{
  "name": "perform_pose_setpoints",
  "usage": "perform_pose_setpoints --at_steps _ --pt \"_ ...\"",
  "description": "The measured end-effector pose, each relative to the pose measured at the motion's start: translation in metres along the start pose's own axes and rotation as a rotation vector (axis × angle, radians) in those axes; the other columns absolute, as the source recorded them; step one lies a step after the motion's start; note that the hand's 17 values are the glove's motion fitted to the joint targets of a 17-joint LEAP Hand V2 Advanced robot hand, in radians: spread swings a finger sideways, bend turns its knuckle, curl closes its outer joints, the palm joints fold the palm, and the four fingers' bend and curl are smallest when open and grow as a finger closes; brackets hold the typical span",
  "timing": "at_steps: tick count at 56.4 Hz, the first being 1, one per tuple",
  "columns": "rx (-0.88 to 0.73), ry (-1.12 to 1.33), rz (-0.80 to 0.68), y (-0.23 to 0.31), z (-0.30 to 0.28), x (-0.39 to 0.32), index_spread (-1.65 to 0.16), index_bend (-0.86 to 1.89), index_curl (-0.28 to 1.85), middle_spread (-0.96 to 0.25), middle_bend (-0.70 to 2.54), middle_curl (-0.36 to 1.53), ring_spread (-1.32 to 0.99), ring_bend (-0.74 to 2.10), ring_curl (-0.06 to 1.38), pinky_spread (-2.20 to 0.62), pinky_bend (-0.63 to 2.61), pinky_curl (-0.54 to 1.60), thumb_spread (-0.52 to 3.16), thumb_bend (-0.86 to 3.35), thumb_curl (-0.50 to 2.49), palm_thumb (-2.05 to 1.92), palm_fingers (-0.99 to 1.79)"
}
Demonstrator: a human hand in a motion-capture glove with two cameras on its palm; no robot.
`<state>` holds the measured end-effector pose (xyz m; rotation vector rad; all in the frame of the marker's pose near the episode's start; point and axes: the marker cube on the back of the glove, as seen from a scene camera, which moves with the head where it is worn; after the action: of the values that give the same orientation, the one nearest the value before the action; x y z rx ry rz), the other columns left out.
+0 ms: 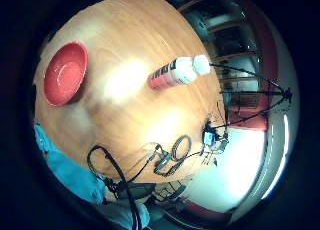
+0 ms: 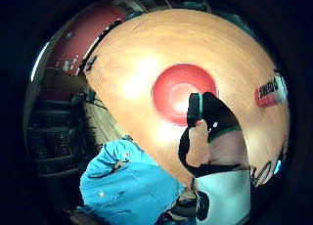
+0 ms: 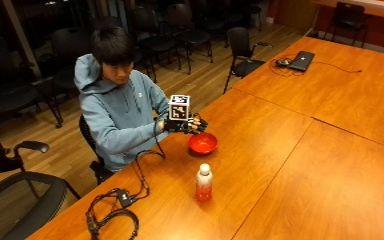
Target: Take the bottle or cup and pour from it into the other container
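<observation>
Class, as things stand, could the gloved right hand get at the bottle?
Probably yes: the right hand hovers above the red bowl, holding nothing, and the bottle stands upright on bare table beyond it.

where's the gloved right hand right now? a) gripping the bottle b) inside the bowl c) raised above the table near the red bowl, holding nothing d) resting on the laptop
c: in the outside view the gloved right hand is raised above the table just beyond the red bowl, holding nothing, while the bottle stands untouched.

A red bowl (image 2: 182,92) sits on the wooden counter (image 2: 137,58), a gloved finger (image 2: 210,132) crossing its rim. A red-labelled bottle (image 2: 270,91) stands well apart near the counter's edge.
</observation>
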<state>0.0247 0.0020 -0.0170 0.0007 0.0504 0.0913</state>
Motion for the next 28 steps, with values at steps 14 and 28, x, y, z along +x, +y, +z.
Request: perform_pose_setpoints --at_steps 14,28 --pt "0.02 -0.006 0.067 0.016 -0.004 0.034 -0.4 0.2 0.35 -0.02 0.16 0.2 0.12 0.32 0.25 0.23 0.54 0.23 1.17 0.0 0.45 0.74 0.11" --pt "0.044 -0.017 0.137 0.043 -0.008 0.079 -0.4 0.19 0.35 -0.02 0.16 0.21 0.12 0.32 0.26 0.23 0.54 0.24 1.17 -0.02 0.47 0.75 0.12"
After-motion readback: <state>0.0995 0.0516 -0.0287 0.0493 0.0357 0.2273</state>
